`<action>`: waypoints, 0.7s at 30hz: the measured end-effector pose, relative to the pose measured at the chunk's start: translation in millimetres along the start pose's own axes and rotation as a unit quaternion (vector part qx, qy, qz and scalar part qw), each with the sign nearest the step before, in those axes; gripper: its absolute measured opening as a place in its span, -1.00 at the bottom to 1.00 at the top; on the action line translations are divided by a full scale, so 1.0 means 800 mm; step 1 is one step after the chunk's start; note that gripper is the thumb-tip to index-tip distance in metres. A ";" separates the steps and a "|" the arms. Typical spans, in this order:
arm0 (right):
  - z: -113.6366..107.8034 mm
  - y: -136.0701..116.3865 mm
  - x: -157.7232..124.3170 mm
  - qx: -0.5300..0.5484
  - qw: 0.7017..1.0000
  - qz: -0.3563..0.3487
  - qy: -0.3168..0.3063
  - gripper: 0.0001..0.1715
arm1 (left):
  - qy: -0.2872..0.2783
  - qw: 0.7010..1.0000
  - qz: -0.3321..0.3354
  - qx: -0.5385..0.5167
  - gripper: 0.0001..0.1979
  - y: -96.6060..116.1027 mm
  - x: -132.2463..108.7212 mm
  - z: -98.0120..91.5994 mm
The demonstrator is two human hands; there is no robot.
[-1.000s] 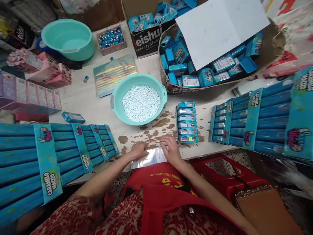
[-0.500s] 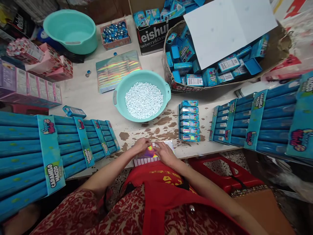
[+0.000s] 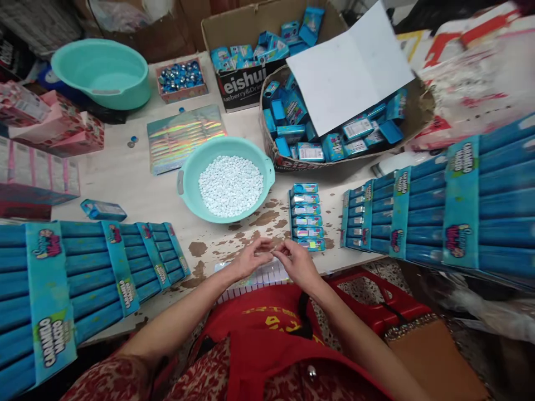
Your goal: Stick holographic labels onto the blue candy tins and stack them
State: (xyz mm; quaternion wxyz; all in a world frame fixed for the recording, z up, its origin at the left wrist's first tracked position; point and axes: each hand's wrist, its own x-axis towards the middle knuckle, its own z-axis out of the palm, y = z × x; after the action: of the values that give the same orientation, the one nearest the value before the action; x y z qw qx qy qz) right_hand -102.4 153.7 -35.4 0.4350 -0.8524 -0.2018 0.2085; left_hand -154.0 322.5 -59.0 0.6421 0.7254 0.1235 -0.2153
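My left hand [image 3: 253, 258] is held over the table's near edge, fingers stretched and apart from the thumb, tips close to my right hand. My right hand [image 3: 297, 264] is closed in a pinch, fingertips at the left fingertips; whatever lies in the pinch is too small to make out. Below both hands lies a shiny sticker sheet [image 3: 256, 280] with a row of pale strips, partly covered by my hands. Just beyond my right hand stands a row of small blue candy tins [image 3: 306, 210]. A turquoise basin [image 3: 186, 195] of white candies stands beyond my left hand.
Stacked blue display boxes stand left [image 3: 121, 267] and right [image 3: 401, 206]. Behind are a carton of blue tins [image 3: 267, 146] under a white sheet [image 3: 338, 67], a small box of caps [image 3: 182, 93], holographic sheets [image 3: 184, 139] and another turquoise basin [image 3: 100, 69]. A red stool [image 3: 371, 312] is at right.
My hands have lifted off the sticker sheet and come together fingertip to fingertip above it. More of its pale strips show. The whole view has shifted, with things appearing lower and further left.
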 end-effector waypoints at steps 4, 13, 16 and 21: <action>-0.031 0.007 0.029 0.036 0.996 0.051 0.071 -0.84 | -0.059 0.998 -0.035 -0.015 -0.73 0.041 0.042 0.012; -0.081 0.045 0.159 -0.058 0.951 0.125 0.277 -0.86 | 0.030 0.972 0.104 0.209 -0.75 0.118 0.189 -0.012; -0.088 0.054 0.189 -0.051 0.941 0.170 0.286 -0.89 | 0.060 0.956 0.082 0.274 -0.76 0.127 0.221 -0.012; -0.088 0.061 0.205 -0.022 0.941 0.208 0.266 -0.92 | 0.035 0.990 -0.002 0.134 -0.73 0.117 0.240 -0.011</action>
State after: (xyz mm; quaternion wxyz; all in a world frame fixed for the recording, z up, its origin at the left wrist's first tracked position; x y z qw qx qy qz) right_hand 79.4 166.9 -67.3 0.4008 -0.9091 0.0985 0.0559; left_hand 58.0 298.6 -66.8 0.5342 0.8115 0.1178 -0.2055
